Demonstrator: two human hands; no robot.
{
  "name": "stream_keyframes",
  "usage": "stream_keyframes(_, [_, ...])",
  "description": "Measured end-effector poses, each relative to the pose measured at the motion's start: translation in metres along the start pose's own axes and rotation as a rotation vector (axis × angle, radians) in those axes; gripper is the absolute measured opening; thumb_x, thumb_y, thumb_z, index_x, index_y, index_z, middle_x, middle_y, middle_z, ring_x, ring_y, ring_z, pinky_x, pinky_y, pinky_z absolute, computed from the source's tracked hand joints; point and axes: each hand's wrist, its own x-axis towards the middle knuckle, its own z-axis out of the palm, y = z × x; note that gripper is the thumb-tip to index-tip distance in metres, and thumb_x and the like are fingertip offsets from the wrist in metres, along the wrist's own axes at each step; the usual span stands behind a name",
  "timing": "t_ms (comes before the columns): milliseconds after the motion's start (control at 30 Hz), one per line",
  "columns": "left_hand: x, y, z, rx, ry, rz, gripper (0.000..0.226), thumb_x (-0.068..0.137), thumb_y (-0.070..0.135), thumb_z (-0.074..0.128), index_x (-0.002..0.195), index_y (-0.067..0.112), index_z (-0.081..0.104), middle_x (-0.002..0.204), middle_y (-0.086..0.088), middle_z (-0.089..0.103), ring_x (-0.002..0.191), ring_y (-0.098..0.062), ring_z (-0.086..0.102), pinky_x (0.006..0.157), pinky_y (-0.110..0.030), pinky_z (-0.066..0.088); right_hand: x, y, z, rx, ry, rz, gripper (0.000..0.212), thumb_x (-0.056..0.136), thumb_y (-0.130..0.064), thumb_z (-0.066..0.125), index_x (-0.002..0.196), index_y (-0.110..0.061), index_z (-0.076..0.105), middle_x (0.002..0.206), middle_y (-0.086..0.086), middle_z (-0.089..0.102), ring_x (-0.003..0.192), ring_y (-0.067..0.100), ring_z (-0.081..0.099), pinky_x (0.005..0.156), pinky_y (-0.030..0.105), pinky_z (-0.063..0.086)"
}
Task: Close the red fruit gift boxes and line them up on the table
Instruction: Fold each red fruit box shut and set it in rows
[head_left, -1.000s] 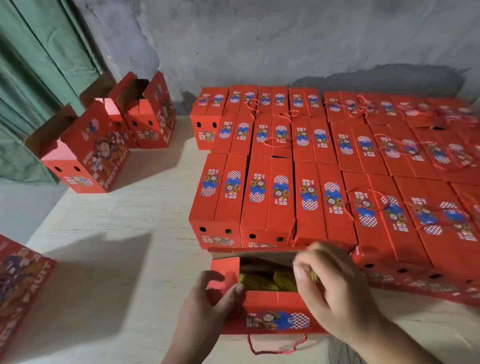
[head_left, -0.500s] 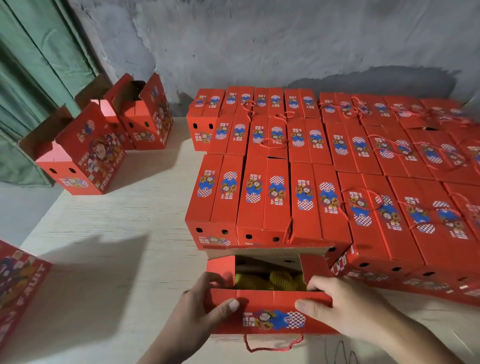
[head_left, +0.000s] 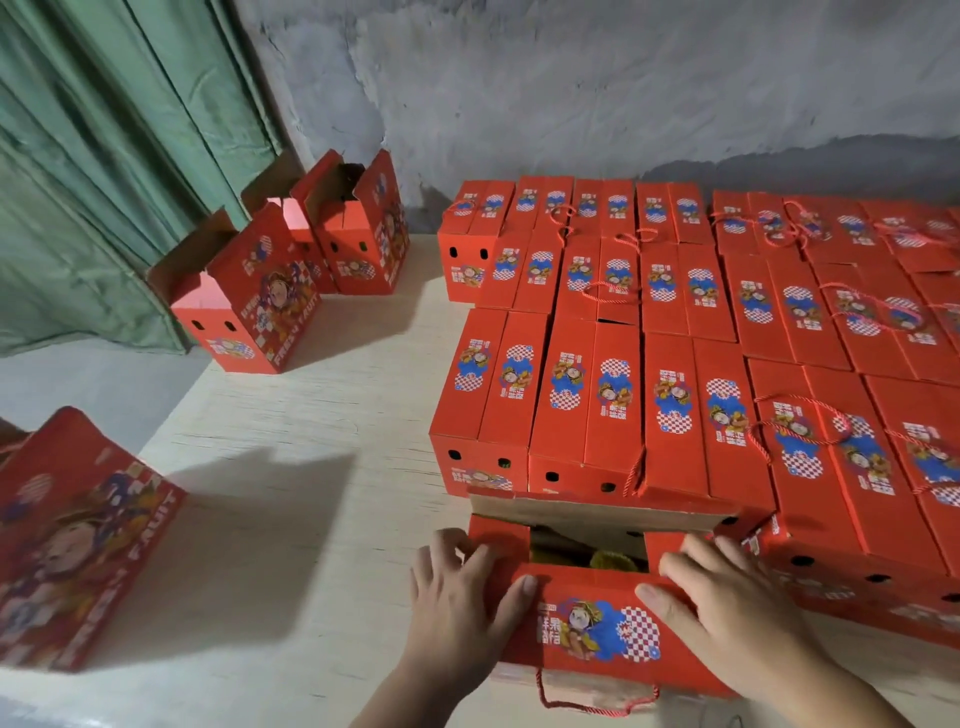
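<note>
Pressing down on the flaps of a red printed cardboard fruit gift box (head_left: 597, 623) at the near edge of a pale wood-grain table (head_left: 291, 467), a person works with both bare hands flat on the card: the left hand (head_left: 457, 608) lies over the box's left end flap with its thumb along the front top panel, and the right hand (head_left: 727, 608) rests with straight fingers over the right end flap and the same panel, neither curled round anything. The two hands sit apart, one at each end of the lid. Between them a gap in the top shows yellow-green fruit (head_left: 608, 560) inside, and the brown unprinted inner face of the rear flap (head_left: 597, 512) stands up behind it. A twisted red cord handle (head_left: 597, 701) loops from the box's near side. Just behind, touching rows of closed red boxes (head_left: 675, 338) fill the right of the table, their long flat tops bearing blue and checkered labels, some with cord handles lying across them. Upright open-topped red boxes (head_left: 260, 306) stand well apart at the far left, near a green pleated curtain (head_left: 104, 156). One more red box (head_left: 72, 545) with a cartoon print leans at the near left edge. A rough grey plaster wall (head_left: 571, 78) rises behind
</note>
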Motion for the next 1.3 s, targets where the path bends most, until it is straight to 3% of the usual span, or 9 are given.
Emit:
stream_keyframes(67, [0.004, -0.003, 0.000, 0.071, -0.003, 0.044, 0.058, 0.091, 0.087, 0.026, 0.115, 0.046, 0.059, 0.117, 0.018, 0.036, 0.102, -0.009, 0.027, 0.090, -0.031, 0.027, 0.001, -0.011, 0.000, -0.058, 0.071, 0.015, 0.058, 0.091, -0.077, 0.012, 0.103, -0.041, 0.056, 0.100, -0.023, 0.048, 0.100, 0.013, 0.050, 0.086, 0.036, 0.035])
stream_keyframes(233, [0.013, -0.002, -0.005, 0.115, 0.109, 0.273, 0.026, 0.102, 0.062, 0.043, 0.101, 0.037, 0.050, 0.096, 0.020, 0.056, 0.083, -0.014, 0.042, 0.074, -0.033, 0.040, -0.004, -0.024, 0.009, 0.044, 0.365, 0.012, 0.019, 0.086, -0.041, 0.076, 0.080, -0.025, 0.067, 0.086, -0.005, 0.051, 0.076, 0.025, 0.055, 0.065, 0.041, 0.046])
stream_keyframes(333, [0.014, 0.001, -0.009, 0.110, 0.125, 0.277, 0.031, 0.100, 0.060, 0.047, 0.092, 0.032, 0.058, 0.091, 0.016, 0.061, 0.081, -0.017, 0.049, 0.072, -0.034, 0.046, -0.006, -0.025, 0.014, 0.122, 0.450, -0.003, 0.031, 0.095, -0.045, 0.059, 0.074, -0.023, 0.067, 0.079, -0.003, 0.051, 0.070, 0.027, 0.055, 0.065, 0.041, 0.043])
stream_keyframes(467, [0.011, 0.001, -0.009, 0.119, 0.103, 0.286, 0.043, 0.101, 0.061, 0.045, 0.081, 0.027, 0.062, 0.085, 0.013, 0.060, 0.080, -0.017, 0.051, 0.071, -0.032, 0.046, -0.003, -0.025, 0.008, 0.180, 0.431, -0.024, 0.032, 0.088, -0.055, 0.047, 0.069, -0.030, 0.055, 0.071, -0.014, 0.046, 0.067, 0.017, 0.056, 0.059, 0.039, 0.047])
stream_keyframes(633, [0.009, 0.002, -0.005, 0.042, -0.029, 0.217, 0.047, 0.102, 0.059, 0.037, 0.088, 0.024, 0.064, 0.101, 0.008, 0.059, 0.093, -0.019, 0.051, 0.084, -0.037, 0.042, 0.003, -0.027, 0.011, 0.148, 0.404, -0.027, 0.040, 0.094, -0.047, 0.042, 0.064, -0.023, 0.052, 0.065, -0.008, 0.046, 0.063, 0.023, 0.059, 0.058, 0.044, 0.049])
stream_keyframes(733, [0.014, 0.006, -0.004, 0.117, -0.043, 0.201, 0.040, 0.101, 0.055, 0.039, 0.092, 0.024, 0.063, 0.100, 0.006, 0.063, 0.096, -0.025, 0.056, 0.085, -0.039, 0.046, 0.008, -0.032, 0.008, 0.080, 0.410, -0.025, 0.040, 0.094, -0.039, 0.050, 0.061, -0.017, 0.052, 0.063, -0.003, 0.048, 0.062, 0.029, 0.057, 0.056, 0.047, 0.050])
stream_keyframes(867, [0.023, 0.008, -0.002, 0.198, -0.158, 0.146, 0.037, 0.103, 0.056, 0.039, 0.110, 0.027, 0.061, 0.114, 0.006, 0.063, 0.112, -0.024, 0.051, 0.095, -0.039, 0.037, 0.014, -0.039, 0.009, -0.001, 0.304, -0.024, 0.032, 0.074, -0.011, 0.087, 0.060, -0.016, 0.058, 0.063, -0.003, 0.053, 0.061, 0.028, 0.059, 0.056, 0.040, 0.050])
stream_keyframes(1133, [0.024, 0.010, 0.008, 0.251, -0.133, 0.091, 0.038, 0.100, 0.061, 0.039, 0.102, 0.031, 0.062, 0.108, 0.013, 0.062, 0.112, -0.022, 0.046, 0.090, -0.041, 0.030, 0.017, -0.031, 0.014, -0.025, 0.200, -0.072, 0.025, 0.084, -0.022, 0.081, 0.066, -0.019, 0.064, 0.067, -0.005, 0.064, 0.068, 0.026, 0.066, 0.062, 0.038, 0.054])
stream_keyframes(1300, [0.027, 0.008, 0.006, 0.284, -0.144, 0.151, 0.043, 0.101, 0.061, 0.037, 0.102, 0.030, 0.067, 0.115, 0.013, 0.066, 0.115, -0.022, 0.045, 0.091, -0.043, 0.028, 0.022, -0.034, 0.000, -0.075, 0.224, -0.061, 0.031, 0.085, -0.027, 0.080, 0.060, -0.022, 0.063, 0.055, -0.005, 0.063, 0.053, 0.021, 0.067, 0.046, 0.029, 0.046])
